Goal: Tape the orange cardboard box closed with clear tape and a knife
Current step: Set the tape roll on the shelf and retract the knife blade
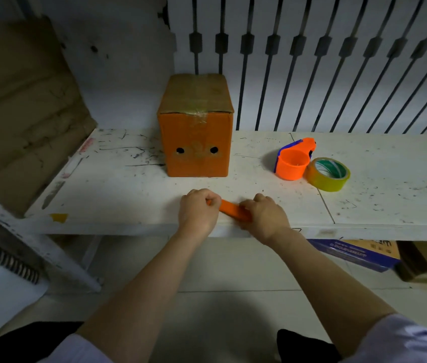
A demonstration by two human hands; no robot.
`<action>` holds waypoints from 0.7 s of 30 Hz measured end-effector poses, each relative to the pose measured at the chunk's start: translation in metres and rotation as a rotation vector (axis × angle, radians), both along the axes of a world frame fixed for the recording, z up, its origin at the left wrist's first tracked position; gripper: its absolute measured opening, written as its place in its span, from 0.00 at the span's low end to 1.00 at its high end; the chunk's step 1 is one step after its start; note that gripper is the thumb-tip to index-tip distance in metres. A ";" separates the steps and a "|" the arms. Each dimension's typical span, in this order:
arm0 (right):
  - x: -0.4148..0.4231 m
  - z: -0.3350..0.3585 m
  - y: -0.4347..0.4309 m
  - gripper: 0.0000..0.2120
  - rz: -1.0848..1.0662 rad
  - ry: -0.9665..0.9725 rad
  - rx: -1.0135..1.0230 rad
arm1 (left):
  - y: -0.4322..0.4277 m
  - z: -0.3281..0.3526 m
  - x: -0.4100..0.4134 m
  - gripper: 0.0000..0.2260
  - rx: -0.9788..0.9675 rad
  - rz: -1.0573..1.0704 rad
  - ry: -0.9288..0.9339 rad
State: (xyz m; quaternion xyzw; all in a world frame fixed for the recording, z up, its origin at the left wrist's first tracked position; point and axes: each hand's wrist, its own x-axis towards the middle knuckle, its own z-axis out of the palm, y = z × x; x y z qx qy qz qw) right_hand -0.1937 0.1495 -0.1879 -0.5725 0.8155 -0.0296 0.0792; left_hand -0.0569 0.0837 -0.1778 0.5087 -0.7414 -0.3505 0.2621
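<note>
The orange cardboard box (196,142) stands upright at the back of the white table (128,195), its brown top flaps down with a strip of clear tape across them and two round holes in its front. An orange knife (229,207) lies near the table's front edge. My left hand (198,210) pinches its left end and my right hand (264,214) grips its right end. A roll of yellowish clear tape (328,174) lies to the right, touching an orange and blue tape dispenser (293,161).
A large brown cardboard sheet (21,106) leans at the left. A white wall with dark slats (338,61) backs the table. Under the table at right lie a blue carton (354,254) and brown boxes (422,260).
</note>
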 end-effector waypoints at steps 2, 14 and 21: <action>0.007 0.005 0.003 0.18 -0.056 -0.075 -0.031 | 0.004 0.002 0.014 0.07 0.013 0.020 0.018; 0.074 0.047 0.029 0.14 -0.369 -0.951 -0.303 | 0.034 0.028 0.053 0.14 0.200 0.009 0.090; 0.098 0.054 0.029 0.25 -0.465 -0.798 -0.400 | 0.044 0.038 0.063 0.16 0.247 0.008 0.128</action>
